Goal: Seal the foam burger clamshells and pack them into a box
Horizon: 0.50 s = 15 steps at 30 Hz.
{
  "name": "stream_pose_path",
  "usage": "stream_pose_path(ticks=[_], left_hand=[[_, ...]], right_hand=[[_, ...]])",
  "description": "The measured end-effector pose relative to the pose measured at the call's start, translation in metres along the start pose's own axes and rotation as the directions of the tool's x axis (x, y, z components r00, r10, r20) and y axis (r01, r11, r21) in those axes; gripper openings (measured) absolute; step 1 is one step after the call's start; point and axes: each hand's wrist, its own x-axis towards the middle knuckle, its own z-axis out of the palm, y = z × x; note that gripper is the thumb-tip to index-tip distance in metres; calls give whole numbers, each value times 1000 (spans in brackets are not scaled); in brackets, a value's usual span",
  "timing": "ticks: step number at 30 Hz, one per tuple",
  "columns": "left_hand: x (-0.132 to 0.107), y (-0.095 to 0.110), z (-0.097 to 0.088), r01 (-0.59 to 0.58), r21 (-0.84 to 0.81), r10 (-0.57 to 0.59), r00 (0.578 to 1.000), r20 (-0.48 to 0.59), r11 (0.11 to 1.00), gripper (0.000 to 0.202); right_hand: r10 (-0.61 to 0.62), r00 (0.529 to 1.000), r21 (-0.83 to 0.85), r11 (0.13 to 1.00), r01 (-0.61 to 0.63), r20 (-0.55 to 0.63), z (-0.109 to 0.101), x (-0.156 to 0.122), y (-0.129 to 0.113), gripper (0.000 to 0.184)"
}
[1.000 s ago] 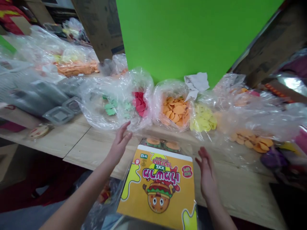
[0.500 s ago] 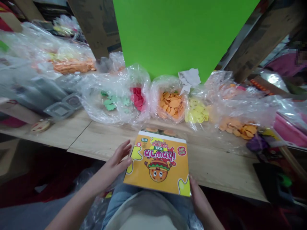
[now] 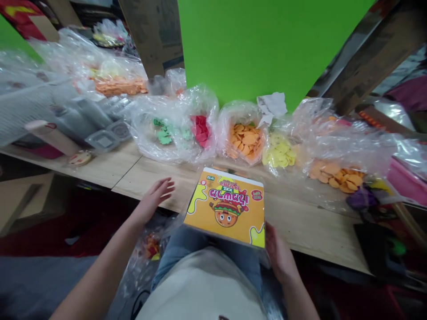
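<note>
A flat orange printed box (image 3: 230, 209), with a smiling burger and upside-down lettering, lies over the front edge of the wooden table. Its near side juts out above my lap, and something clear shows along its edges. My right hand (image 3: 275, 249) grips the box's right edge, with part of the fingers hidden behind it. Off to the box's left, my left hand (image 3: 156, 198) is open with fingers spread, touching nothing. Just beyond the box stands a clear bag of orange foam pieces (image 3: 246, 141).
Along the back of the wooden table (image 3: 156, 178) are bags with green pieces (image 3: 163, 133), red pieces (image 3: 200, 130), yellow pieces (image 3: 279, 150) and more orange pieces (image 3: 340, 175). Clear plastic containers (image 3: 103, 140) stand at left. A green panel (image 3: 267, 49) rises behind.
My left hand has come away from the box's left edge and moved left. My right hand stays at the right edge. The view has shifted slightly.
</note>
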Motion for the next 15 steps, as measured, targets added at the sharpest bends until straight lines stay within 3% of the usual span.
stream_pose_path(ticks=[2, 4, 6, 8, 10, 12, 14, 15], left_hand=[[-4, -9, -20, 83, 31, -82, 996, -46, 996, 56], [-8, -8, -23, 185, -17, -182, 979, 92, 983, 65], [-8, 3, -6, 222, -31, -206, 943, 260, 975, 70], [-5, 19, 23, 253, 46, -252, 896, 365, 966, 69], [0, 34, 52, 309, 128, -332, 819, 468, 942, 67], [7, 42, 70, 338, 169, -373, 754, 540, 926, 66], [15, 40, 69, 281, 193, -341, 751, 566, 940, 67], [18, 35, 60, 200, 216, -288, 783, 551, 956, 67]], right_hand=[[62, 997, 50, 997, -64, 48, -9, 4, -11, 59], [108, 984, 34, 993, -114, 143, -8, 10, -33, 65], [120, 969, -31, 993, -116, 215, 8, 17, -57, 64], [159, 955, -118, 984, -133, 252, 31, 24, -77, 58], [236, 942, -221, 958, -184, 240, 52, 32, -90, 52], [277, 939, -293, 932, -211, 202, 61, 41, -94, 49], [228, 953, -338, 929, -151, 199, 52, 48, -90, 53], [162, 969, -367, 926, -84, 186, 41, 49, -85, 56]])
